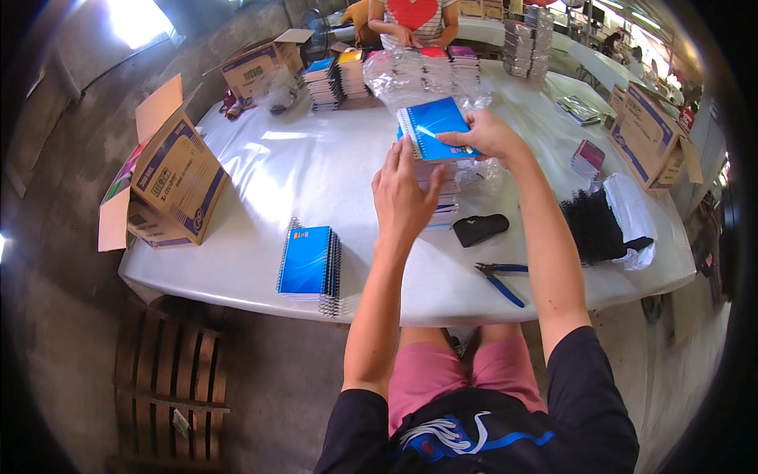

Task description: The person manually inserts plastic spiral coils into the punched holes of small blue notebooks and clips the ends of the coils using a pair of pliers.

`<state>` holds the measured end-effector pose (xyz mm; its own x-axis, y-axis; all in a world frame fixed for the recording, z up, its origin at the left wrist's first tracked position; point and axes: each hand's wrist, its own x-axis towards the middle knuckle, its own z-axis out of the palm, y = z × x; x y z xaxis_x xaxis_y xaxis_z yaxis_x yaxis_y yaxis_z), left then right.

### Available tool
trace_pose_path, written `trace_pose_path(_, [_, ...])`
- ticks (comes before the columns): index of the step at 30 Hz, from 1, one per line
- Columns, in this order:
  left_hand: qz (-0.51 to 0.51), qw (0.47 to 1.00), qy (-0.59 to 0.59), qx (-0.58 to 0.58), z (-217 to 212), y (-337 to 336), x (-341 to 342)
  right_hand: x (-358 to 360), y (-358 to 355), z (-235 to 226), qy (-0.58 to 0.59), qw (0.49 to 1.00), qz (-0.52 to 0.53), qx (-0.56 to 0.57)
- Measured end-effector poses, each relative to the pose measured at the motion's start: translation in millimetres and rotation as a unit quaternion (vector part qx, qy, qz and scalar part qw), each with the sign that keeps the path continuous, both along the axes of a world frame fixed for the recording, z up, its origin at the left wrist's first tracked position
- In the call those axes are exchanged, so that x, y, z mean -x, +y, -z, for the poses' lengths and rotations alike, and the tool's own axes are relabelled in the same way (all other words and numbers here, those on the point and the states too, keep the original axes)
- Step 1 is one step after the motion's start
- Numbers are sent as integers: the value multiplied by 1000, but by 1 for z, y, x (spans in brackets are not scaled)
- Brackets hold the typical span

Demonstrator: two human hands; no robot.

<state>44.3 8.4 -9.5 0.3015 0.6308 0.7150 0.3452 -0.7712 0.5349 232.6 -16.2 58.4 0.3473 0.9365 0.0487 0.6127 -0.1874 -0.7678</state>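
Note:
My right hand (496, 136) grips the right side of a blue-covered notebook (436, 126), thumb on the cover and fingers beneath. A white strip with a row of punched holes runs down its left edge. My left hand (404, 189) has its fingers stretched out at the notebook's lower left corner, thumb apart. Below both hands rises a stack of notebook blocks (447, 207), partly hidden. To the left lies a pile of blue spiral notebooks (306, 261) with dark coils. A black pouch-like item (481, 230) and blue-handled pliers (503, 286) rest near my right forearm.
Open cardboard boxes (175, 186) (646, 138) stand at the table's left and right. Black coils (592, 225) lie on white wrapping at right. Colourful notebook stacks (322, 83) and clear plastic (395, 75) line the far side, where another person (414, 24) works. A wooden pallet (170, 387) lies below.

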Motion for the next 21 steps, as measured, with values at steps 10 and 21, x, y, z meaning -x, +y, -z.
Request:
trace_pose_path(10, [-24, 1000, 6, 14, 2, 11, -3, 41, -1, -1, -230, 940, 138, -211])
trace_pose_path(21, [-2, 993, 60, 106, -12, 34, 10, -5, 5, 22, 114, 970, 44, -208])
